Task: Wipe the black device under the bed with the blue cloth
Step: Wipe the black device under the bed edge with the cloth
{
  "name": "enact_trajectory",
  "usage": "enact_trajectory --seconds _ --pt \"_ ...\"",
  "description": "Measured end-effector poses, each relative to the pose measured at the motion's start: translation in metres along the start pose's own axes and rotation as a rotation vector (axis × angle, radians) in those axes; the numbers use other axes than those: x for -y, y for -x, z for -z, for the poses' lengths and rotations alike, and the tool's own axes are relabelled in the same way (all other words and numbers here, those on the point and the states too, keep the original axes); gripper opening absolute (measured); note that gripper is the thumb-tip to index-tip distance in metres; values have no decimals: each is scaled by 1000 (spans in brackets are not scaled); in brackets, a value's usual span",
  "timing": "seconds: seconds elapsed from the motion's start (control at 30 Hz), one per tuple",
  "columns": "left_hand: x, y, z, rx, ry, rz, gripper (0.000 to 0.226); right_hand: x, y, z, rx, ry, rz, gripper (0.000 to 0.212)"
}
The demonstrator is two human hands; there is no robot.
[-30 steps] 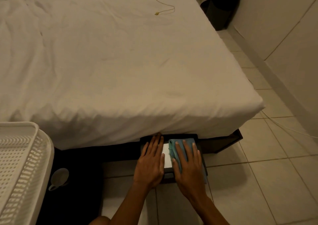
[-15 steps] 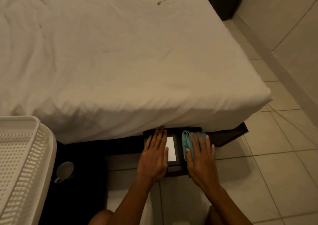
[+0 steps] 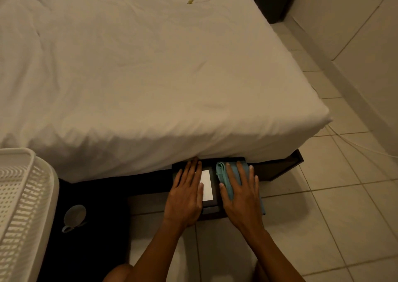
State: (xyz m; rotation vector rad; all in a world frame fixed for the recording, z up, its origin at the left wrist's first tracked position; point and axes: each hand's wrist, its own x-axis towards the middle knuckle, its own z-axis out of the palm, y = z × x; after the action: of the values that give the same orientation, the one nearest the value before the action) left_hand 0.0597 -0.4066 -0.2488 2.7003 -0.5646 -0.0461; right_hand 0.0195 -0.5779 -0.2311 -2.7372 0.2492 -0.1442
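- Head view: a person kneels at the foot of the bed (image 3: pixel 150 70), both hands flat on the black device (image 3: pixel 213 170) that pokes out from beneath the mattress edge onto the tiled floor (image 3: pixel 323 227).
- The left hand (image 3: pixel 186 195) lies open, fingers together and palm down, on the device's left part, just beside its white label (image 3: pixel 207 185); it grips nothing and looks to be bracing the unit.
- The right hand (image 3: pixel 240 193) is spread flat, fingers apart, pressing the blue cloth (image 3: pixel 226 174) onto the device's right part; the cloth is pinned under the palm rather than pinched, with a folded edge bunched toward the label.
- Risk, as judged: the device sits half under the bed, so a firm forward stroke could shove it deeper beneath the frame if the left hand eases off.
- Risk: the back of the device is hidden by the overhanging sheet, so that strip may go unwiped, or knuckles may catch the dark bed frame (image 3: pixel 282 167).
- Risk: the cloth hangs past the device's right edge toward the floor; a sideways pass could drag it off onto the tiles and pick up grit.
- Left of the device, well apart, a small cup (image 3: pixel 74 217) lies on a dark mat beside a white slatted basket (image 3: pixel 23 206); a wide elbow swing could knock the cup.
- A thin pale cable (image 3: pixel 353 142) runs over the floor right of the device; whether it feeds the device cannot be told.
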Motion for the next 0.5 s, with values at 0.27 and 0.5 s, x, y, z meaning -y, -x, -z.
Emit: enact_trajectory --seconds 0.27,0.5 --pt "1 0 -2 2 2 1 60 0 4 12 -54 90 -203 65" --pt "1 0 -1 -3 3 8 60 1 8 21 60 173 -250 74"
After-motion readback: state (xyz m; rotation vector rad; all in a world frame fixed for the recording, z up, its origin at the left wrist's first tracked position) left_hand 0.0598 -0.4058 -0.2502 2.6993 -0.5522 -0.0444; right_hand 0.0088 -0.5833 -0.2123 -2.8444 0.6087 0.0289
